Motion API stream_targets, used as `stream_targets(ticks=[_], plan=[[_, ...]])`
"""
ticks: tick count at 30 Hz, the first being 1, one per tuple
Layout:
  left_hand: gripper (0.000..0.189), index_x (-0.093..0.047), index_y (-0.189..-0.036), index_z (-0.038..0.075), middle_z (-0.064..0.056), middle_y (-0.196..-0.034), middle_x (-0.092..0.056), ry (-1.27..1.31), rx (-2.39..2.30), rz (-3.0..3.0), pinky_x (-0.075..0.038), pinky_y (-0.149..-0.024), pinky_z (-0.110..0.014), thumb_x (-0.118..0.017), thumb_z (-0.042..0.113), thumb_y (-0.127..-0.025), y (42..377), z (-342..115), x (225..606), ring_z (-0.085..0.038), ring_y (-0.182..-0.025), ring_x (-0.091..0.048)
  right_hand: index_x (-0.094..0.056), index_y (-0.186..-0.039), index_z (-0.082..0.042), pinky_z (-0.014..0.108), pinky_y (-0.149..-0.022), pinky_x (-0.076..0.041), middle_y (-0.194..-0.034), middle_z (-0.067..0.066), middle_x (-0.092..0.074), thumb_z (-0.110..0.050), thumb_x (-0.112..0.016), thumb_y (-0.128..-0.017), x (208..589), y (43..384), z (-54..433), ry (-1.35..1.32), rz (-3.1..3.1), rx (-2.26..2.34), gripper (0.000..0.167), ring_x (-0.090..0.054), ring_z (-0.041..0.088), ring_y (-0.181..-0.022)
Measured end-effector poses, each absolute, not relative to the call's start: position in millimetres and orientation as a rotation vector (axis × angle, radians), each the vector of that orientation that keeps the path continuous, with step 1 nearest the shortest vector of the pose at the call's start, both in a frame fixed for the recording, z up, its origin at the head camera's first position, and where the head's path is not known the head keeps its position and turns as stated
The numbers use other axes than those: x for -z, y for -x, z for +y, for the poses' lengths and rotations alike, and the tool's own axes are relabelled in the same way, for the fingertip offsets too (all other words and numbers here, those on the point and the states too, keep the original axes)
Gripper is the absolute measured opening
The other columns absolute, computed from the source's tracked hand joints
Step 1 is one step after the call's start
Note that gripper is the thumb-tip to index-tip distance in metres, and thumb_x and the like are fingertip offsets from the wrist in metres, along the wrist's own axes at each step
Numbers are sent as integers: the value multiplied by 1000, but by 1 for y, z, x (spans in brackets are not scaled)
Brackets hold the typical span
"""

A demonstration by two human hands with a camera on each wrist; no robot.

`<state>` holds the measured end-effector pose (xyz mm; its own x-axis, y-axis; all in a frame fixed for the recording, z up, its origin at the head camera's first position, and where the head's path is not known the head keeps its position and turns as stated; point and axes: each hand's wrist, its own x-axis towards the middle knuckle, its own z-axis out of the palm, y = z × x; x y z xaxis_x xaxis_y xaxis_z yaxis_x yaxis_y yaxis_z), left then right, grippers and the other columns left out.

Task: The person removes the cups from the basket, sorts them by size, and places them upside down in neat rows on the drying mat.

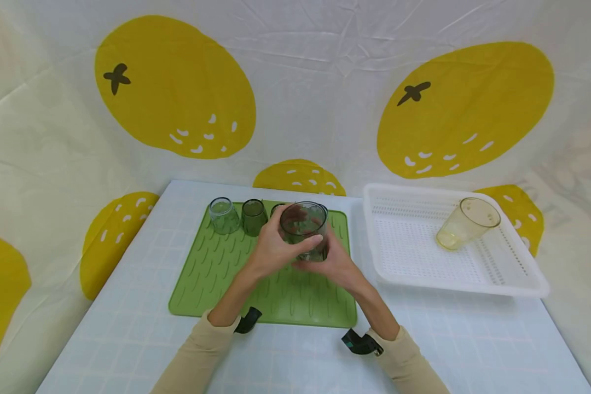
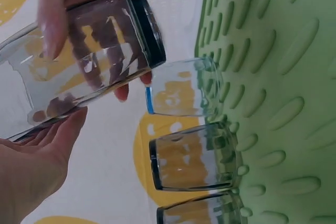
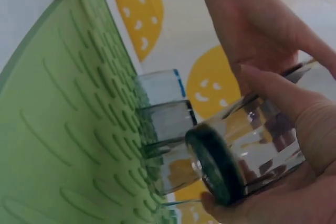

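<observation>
A large grey-tinted drinking glass (image 1: 303, 225) is held above the front of a row of smaller glasses, mouth up, over a green ridged mat (image 1: 256, 298). My left hand (image 1: 271, 247) grips its left side, the thumb lying across the front. Around the right and lower part curl the fingers of my right hand (image 1: 334, 265). In the left wrist view the glass's thick dark base (image 2: 146, 27) leans toward the mat, not touching it. Behind it stand a clear glass with a blue edge (image 2: 181, 90) and a grey glass (image 2: 194, 158).
At the mat's back left stand a pale blue glass (image 1: 224, 217) and a dark green-grey glass (image 1: 254, 218); my hands partly hide others in that row. A white perforated basket (image 1: 399, 273) on the right holds a tilted yellow-tinted glass (image 1: 465, 223). A fruit-patterned sheet (image 1: 315, 109) hangs behind.
</observation>
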<state>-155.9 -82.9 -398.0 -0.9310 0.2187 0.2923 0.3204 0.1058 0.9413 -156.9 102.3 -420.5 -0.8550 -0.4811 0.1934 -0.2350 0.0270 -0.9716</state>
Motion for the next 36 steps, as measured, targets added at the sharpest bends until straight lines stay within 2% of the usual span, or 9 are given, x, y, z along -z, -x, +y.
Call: stream_targets(ticks=[3,8,13,17,20,23,26,32,36], plan=[[75,-45,-147,11,-9,-135,-61,584,2058,-2208,-53,-98,-36,-84,33,-87,156,-87,400,-38,-126,-57,-34,-157,-19,58,-101,-48,-144,4,-55,-8,-85,-85,423,155,103,703,2112,1877,89,-57,26,-126],[70,-41,-150,6,-21,-140,-57,633,2180,-2076,-53,-100,-31,-79,15,-92,156,-96,402,-35,-128,-56,-40,-151,-25,46,-99,-51,-141,-2,-56,-24,-89,-82,419,151,110,568,2229,1783,85,-57,21,-123],[68,-41,-153,12,-13,-143,-56,625,2159,-2124,-57,-85,-28,-76,18,-95,156,-108,403,-28,-129,-56,-48,-148,-30,45,-93,-52,-137,0,-59,-36,-90,-80,413,148,120,487,2366,1695,81,-59,23,-117],[70,-39,-156,16,-8,-149,-50,633,2152,-2191,-56,-92,-34,-74,22,-96,156,-116,403,-28,-135,-51,-49,-150,-29,48,-96,-51,-141,2,-57,-39,-90,-79,409,148,127,469,2451,1651,83,-59,25,-120],[73,-35,-158,13,-9,-155,-43,655,2172,-2205,-47,-108,-45,-73,23,-97,156,-121,404,-28,-142,-44,-49,-150,-28,51,-100,-49,-143,1,-55,-37,-91,-79,407,150,130,462,2475,1688,83,-56,24,-125],[75,-34,-158,12,-12,-156,-40,671,2192,-2215,-38,-115,-53,-74,24,-97,156,-125,405,-29,-146,-40,-49,-147,-25,50,-102,-47,-140,1,-54,-31,-92,-78,405,152,131,448,2457,1778,81,-54,23,-124],[75,-36,-156,11,-15,-152,-44,661,2216,-2225,-39,-115,-51,-76,26,-95,157,-129,407,-30,-144,-42,-48,-144,-21,42,-98,-50,-135,4,-56,-24,-93,-77,401,152,131,401,2393,1901,80,-56,25,-118],[75,-40,-150,7,-18,-144,-52,667,2271,-2227,-47,-109,-35,-80,29,-91,158,-132,412,-34,-136,-50,-44,-144,-16,29,-86,-55,-131,10,-56,-11,-89,-80,397,154,127,325,2223,2113,78,-57,27,-113],[70,-43,-147,9,-15,-142,-53,697,2283,-2271,-48,-108,-37,-81,26,-92,157,-132,415,-32,-133,-54,-47,-144,-12,26,-85,-56,-129,9,-59,-3,-84,-82,396,155,123,318,2097,2260,73,-62,21,-110]])
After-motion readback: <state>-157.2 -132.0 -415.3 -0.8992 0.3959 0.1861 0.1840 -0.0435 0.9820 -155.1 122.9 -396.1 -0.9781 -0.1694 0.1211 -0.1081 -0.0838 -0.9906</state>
